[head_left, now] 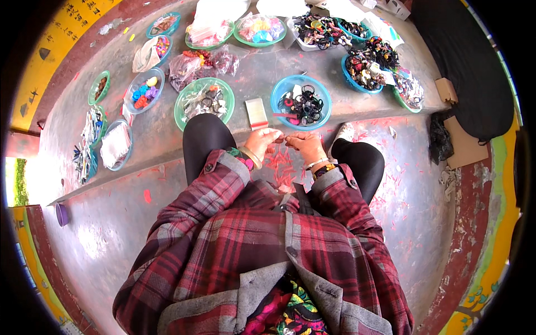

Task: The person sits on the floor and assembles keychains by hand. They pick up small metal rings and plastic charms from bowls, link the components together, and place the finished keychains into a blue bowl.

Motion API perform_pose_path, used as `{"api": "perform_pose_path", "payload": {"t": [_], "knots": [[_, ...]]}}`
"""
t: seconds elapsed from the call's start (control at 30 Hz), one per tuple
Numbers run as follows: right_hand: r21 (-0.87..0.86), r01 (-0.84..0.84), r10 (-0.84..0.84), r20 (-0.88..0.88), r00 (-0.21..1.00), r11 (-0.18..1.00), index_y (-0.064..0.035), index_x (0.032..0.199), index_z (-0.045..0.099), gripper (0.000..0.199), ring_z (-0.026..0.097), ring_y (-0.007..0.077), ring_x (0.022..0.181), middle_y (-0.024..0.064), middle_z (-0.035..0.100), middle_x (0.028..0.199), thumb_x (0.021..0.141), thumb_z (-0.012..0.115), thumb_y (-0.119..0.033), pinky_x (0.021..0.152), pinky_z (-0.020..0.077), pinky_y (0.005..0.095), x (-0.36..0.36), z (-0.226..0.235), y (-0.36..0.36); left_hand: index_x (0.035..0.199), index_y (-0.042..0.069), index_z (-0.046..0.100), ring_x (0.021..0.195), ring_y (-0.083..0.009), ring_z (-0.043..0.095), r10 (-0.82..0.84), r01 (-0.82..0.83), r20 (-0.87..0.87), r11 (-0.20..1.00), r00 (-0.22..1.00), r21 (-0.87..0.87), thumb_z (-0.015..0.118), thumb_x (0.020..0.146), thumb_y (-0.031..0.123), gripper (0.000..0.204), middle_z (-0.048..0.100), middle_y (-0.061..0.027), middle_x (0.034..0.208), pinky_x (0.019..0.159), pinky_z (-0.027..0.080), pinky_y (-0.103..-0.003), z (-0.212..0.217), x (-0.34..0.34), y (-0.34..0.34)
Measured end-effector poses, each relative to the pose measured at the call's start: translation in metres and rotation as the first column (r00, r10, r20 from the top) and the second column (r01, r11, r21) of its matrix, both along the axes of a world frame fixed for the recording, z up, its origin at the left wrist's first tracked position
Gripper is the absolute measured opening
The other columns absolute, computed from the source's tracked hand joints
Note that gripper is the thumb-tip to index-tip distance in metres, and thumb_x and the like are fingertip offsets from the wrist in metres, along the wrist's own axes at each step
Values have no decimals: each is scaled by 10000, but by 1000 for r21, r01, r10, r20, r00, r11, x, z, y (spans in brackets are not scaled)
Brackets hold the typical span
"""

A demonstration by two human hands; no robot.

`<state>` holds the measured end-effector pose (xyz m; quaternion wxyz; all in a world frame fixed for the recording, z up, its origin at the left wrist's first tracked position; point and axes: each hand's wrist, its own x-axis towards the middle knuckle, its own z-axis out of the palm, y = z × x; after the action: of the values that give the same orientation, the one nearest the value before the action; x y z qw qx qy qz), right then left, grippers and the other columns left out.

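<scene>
My left hand point(263, 143) and my right hand point(307, 147) meet in front of my body, fingertips pinched close together. Whatever lies between them is too small to make out. Just beyond the left hand is a small pale rectangular pack point(256, 111) with a red near end. Past the right hand stands a blue basket point(273, 99) of black hair ties point(309, 104), with a red strip point(286, 115) across its near left side. A green basket point(177, 105) behind my left knee holds small mixed pieces, some in clear plastic.
Several more baskets line the raised concrete ledge, including one with colourful pieces point(146, 94) and a white tub point(296, 38) heaped with dark hair ties. Red scraps point(279, 167) litter the floor between my legs. A black bag point(441, 137) and cardboard point(468, 146) lie at right.
</scene>
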<state>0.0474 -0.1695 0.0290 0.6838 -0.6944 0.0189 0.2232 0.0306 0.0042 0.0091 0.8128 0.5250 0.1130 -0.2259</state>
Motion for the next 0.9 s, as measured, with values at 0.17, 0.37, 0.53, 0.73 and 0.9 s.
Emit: {"api": "perform_pose_path", "payload": {"t": [0.17, 0.37, 0.53, 0.73, 0.9], "knots": [[82, -5, 10, -61, 998, 997, 40, 812, 634, 144, 585, 121, 675, 80, 635, 755, 724, 640, -74, 639, 461, 226, 1, -3, -6, 949, 39, 551, 806, -107, 560, -3, 1, -50, 999, 999, -41, 552, 830, 207, 206, 594, -24, 851, 501, 404, -183, 9, 0, -2], [85, 18, -12, -66, 998, 996, 39, 810, 636, 144, 589, 126, 673, 82, 635, 752, 708, 649, -62, 643, 465, 227, -1, -1, -5, 952, 45, 551, 801, -106, 569, -19, 15, -62, 998, 998, -61, 557, 827, 204, 203, 606, -28, 868, 499, 403, -190, 12, -1, -2], [89, 30, -25, -54, 998, 996, 19, 761, 640, 98, 535, 94, 593, 47, 613, 673, 704, 648, -61, 568, 410, 217, -1, -1, -5, 945, 56, 559, 809, -108, 576, -29, 28, -41, 999, 999, -33, 546, 831, 196, 181, 614, -28, 879, 502, 406, -194, 12, -3, -2], [102, 26, -20, -55, 998, 994, -2, 712, 624, 85, 518, 79, 583, 25, 601, 658, 684, 673, -65, 558, 398, 210, 0, -1, -6, 954, 64, 565, 817, -111, 580, -39, 38, -27, 998, 999, -57, 534, 836, 191, 176, 618, -26, 875, 510, 409, -200, 8, -2, -1], [125, 8, 2, -81, 997, 992, -20, 673, 595, 97, 512, 79, 583, 19, 585, 646, 670, 686, -54, 569, 405, 213, 0, -2, -6, 948, 65, 574, 793, -113, 577, -51, 50, -18, 997, 999, -67, 523, 840, 186, 170, 615, -24, 869, 530, 418, -211, 7, -1, -1]]}}
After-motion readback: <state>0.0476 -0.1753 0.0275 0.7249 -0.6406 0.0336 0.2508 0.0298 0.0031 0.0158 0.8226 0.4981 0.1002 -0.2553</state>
